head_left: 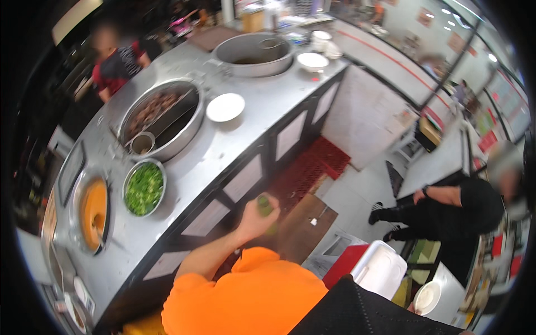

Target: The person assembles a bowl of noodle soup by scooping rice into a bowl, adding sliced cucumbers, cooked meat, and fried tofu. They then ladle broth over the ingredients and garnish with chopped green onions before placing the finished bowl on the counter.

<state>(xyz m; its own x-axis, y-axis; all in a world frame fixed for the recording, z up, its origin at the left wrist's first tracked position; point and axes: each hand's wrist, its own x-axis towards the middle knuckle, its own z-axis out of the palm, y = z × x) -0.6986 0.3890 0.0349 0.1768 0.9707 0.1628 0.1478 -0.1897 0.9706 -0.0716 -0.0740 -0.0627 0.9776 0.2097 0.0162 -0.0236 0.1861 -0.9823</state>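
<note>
While we stand beside a long counter of shiny grey metal point(184, 187), two wide round metal pots point(177, 149) point(254, 70) rest on it, the nearer one divided, with rough brown chunks point(159, 107). Near it come a pan of bright metal point(76, 215) with smooth orange sauce point(91, 204), and a round steel basin point(162, 202) of leafy chopped greens point(144, 188). At lower right, apart from the counter, is a round white bowl point(421, 309). It already carries pale contents point(428, 297), so filling seems begun; what is left, we cannot judge. Our right hand point(412, 307) shows barely beside its rim, so its grip we cannot tell. Our left hand point(254, 219) clasps a narrow, blurred green object point(264, 205).
</note>
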